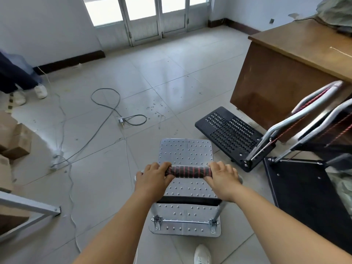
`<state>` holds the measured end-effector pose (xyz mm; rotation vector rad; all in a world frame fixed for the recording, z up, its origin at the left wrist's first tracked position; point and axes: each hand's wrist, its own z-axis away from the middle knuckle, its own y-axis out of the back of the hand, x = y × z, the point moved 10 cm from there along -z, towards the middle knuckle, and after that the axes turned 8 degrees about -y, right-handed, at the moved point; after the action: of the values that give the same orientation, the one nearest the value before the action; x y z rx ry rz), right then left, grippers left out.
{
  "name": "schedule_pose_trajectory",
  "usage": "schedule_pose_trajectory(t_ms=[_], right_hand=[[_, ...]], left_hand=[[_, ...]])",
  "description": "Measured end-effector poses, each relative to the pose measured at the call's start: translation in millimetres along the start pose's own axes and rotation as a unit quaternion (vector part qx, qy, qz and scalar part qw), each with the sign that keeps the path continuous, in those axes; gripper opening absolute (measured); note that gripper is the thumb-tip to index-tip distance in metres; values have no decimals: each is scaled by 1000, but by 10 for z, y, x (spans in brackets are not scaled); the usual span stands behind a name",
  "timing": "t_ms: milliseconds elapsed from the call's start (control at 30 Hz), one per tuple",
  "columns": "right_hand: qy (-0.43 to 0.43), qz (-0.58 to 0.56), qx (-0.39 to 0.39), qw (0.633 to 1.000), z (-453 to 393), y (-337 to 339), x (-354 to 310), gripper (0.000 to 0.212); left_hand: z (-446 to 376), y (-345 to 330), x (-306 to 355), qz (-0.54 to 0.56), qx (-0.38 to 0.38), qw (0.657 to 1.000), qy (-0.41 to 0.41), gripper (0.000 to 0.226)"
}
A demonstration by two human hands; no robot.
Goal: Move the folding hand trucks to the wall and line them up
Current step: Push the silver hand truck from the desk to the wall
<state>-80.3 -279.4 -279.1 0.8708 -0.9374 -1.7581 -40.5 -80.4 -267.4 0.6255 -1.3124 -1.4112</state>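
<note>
both hands on the silver hand truck's grip

the left hand (152,178) and the right hand (222,179) each curl round one end of the black-and-red handle grip (187,172) of a silver hand truck (185,151). fingers wrap over the top of the bar, and the hands sit well apart with the banded grip showing between them. the truck's studded metal platform lies flat on the tiled floor (152,73), straight ahead of the person, with its hinge rod (184,221) at the near edge and the handle uprights rising from there.

to the right stand two more hand trucks. the nearer to the silver one has a black perforated platform (230,134) on the floor and a grey tube frame (297,115) with a red cord along it, leaning back toward a brown wooden desk (297,54). just beside it, further right, a second black hand truck (297,180) shows a plain black platform; its frame runs out of view.

a grey cable (106,103) loops over the floor on the left, near cardboard boxes (17,140). another person's legs and white shoes (41,91) show at far left. glass doors (144,16) fill the far wall. a white shoe (202,254) sits at the bottom edge.
</note>
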Motion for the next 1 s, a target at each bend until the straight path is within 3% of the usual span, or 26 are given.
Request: schedule_pose_trajectory(t_ms=[467,1000], right_hand=[[72,34,7,997,-1173,617,-364,43],[34,30,8,999,-2868,1314,-1195,44]], left_hand=[[-895,257,-253,38,1,996,74,43],[-2727,1012,-1112,47,7,998,37,41]])
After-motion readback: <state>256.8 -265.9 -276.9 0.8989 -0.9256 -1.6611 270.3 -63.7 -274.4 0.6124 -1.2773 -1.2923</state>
